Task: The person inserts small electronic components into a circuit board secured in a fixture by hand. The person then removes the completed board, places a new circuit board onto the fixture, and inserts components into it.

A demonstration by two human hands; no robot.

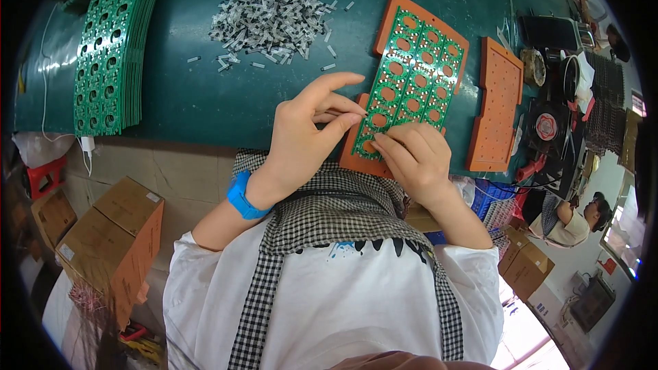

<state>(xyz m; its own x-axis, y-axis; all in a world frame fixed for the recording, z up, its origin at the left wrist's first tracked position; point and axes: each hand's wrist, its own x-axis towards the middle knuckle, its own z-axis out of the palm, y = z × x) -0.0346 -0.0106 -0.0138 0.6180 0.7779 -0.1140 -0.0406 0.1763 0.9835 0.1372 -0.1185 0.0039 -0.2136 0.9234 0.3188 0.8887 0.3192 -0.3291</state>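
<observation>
Rectangular green circuit-board panel (404,85) was seated on flat orange fixture (386,27). Left hand (301,123), fingers curved, was held at panel's left edge; right hand (421,157), fingers bunched, over its near end. Grip could not be determined.

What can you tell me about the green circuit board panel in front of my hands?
The green circuit board panel is a flat, slightly glossy sheet of repeated units in three columns, each with a large oval hole showing orange beneath. Small pale spots dot it. It lies on an orange fixture, its far end slanting right. Your right hand covers part of its near end; your left hand is at its left edge, contact unclear.
</observation>
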